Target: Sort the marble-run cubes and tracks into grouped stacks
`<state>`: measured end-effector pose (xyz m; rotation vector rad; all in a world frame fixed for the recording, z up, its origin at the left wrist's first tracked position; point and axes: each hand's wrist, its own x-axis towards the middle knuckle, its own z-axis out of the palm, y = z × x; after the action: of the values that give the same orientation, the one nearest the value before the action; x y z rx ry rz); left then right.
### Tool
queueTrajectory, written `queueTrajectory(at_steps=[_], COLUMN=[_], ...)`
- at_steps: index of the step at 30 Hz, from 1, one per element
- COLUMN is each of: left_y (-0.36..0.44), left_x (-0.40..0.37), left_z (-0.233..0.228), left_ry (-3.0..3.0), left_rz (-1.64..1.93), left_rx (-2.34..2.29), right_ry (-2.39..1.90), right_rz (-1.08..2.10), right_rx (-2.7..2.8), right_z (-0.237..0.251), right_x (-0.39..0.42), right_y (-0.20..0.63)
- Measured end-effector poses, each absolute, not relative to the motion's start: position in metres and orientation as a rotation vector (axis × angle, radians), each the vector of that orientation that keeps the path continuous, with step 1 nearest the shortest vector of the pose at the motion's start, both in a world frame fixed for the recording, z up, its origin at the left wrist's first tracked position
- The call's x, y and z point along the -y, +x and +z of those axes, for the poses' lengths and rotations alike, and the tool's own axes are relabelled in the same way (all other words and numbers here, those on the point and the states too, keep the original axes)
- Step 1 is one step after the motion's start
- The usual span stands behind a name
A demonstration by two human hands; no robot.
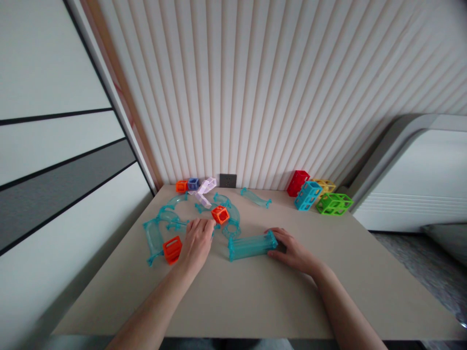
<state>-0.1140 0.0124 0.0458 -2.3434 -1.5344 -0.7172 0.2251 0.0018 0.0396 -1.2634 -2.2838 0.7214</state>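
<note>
My right hand (pixel 290 253) grips the right end of a stack of clear teal track pieces (pixel 250 247), its thumb on the near side and fingers on the far side. The stack lies flat on the table. My left hand (pixel 199 241) is closed, reaching down among loose teal pieces; its fingertips are largely hidden, and what they hold cannot be made out. Just beyond it sits an orange cube frame (pixel 220 215). Left of that wrist stands an orange block (pixel 172 250), beside a wide teal piece (pixel 154 237). A curved teal track (pixel 233 214) lies past the orange cube.
At the back left are an orange cube (pixel 181 186), a blue cube (pixel 193 183) and a lilac branching piece (pixel 205 192). A wavy teal track (pixel 256 198) lies near the wall. Red (pixel 298 183), blue (pixel 308 195), yellow and green blocks (pixel 334 204) stand at the back right.
</note>
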Motion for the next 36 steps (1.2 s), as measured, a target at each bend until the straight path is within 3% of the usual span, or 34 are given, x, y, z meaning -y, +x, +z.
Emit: queueTrajectory(at_steps=[8, 36], left_y=[-0.113, -0.111], left_x=[-0.014, -0.013], left_z=[0.047, 0.061], left_ry=[-2.334, -2.317], left_rz=[-0.962, -1.203], left_rx=[1.353, 1.188], right_ry=[-1.287, -1.291], right_rz=[0.734, 0.709], right_rx=[2.281, 2.283], right_z=[0.04, 0.038], right_x=[-0.002, -0.003], right_y=[0.224, 0.225])
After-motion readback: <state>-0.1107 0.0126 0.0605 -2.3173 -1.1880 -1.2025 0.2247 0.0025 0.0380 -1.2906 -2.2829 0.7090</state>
